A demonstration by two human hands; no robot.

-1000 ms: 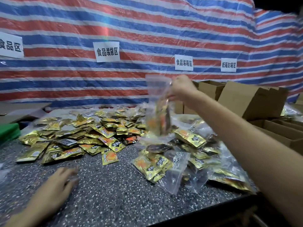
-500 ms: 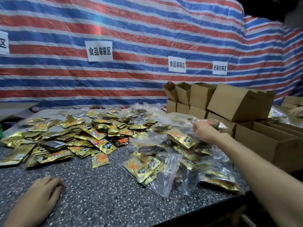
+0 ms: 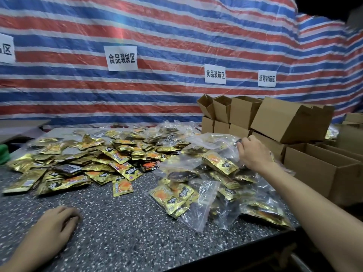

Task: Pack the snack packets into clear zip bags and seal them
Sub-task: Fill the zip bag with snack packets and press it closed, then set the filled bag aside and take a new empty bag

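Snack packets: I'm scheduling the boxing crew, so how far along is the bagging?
Done: a heap of filled bags lies on the right of the table; whether they are sealed cannot be told. In hand: the right hand holds one more bag atop that heap; the left hand rests on the table, holding nothing. Left: a big pile of loose packets waits unbagged.

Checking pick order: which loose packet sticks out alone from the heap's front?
The orange-printed gold packet, face up, mostly on bare table; the rest overlap.
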